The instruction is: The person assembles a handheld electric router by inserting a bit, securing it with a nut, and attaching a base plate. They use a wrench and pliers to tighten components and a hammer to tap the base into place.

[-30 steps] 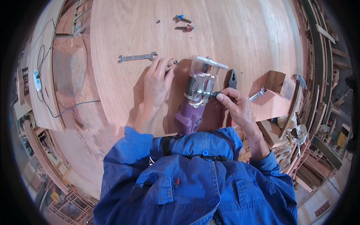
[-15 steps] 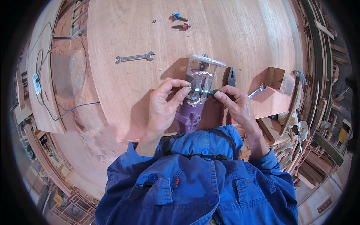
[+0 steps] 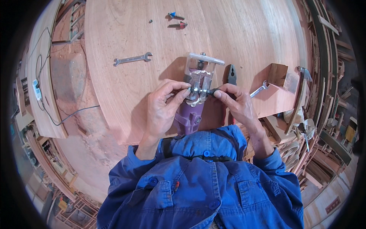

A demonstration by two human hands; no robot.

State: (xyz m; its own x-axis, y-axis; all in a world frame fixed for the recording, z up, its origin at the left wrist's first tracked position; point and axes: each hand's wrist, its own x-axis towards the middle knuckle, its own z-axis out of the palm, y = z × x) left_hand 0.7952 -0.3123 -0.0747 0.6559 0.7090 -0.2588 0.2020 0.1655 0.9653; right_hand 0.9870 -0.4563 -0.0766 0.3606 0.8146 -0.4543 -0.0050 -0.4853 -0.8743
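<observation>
A purple trim router (image 3: 189, 116) lies on the wooden panel in front of me, its clear plastic base (image 3: 206, 57) pointing away. Metal hardware crosses the clamp of that base. On its right side, my right hand (image 3: 240, 105) pinches a black knob (image 3: 212, 92) between thumb and forefinger. At the left end of the same hardware, my left hand (image 3: 164, 107) is closed in a pinch; what its fingertips hold is too small to make out. Black-jawed pliers with red handles (image 3: 231, 74) lie just right of the router, partly behind my right hand.
An open-ended wrench (image 3: 132, 59) lies at left. Farther off are a blue router bit (image 3: 174, 15), a red router bit (image 3: 178, 25) and a small nut (image 3: 150, 21). To the right are another wrench (image 3: 260, 88), a wood block (image 3: 277, 75) and a hammer (image 3: 304, 73).
The whole view has shifted slightly, so the bench things sit a little farther left. Both hands keep the same pinches at the router's clamp.
</observation>
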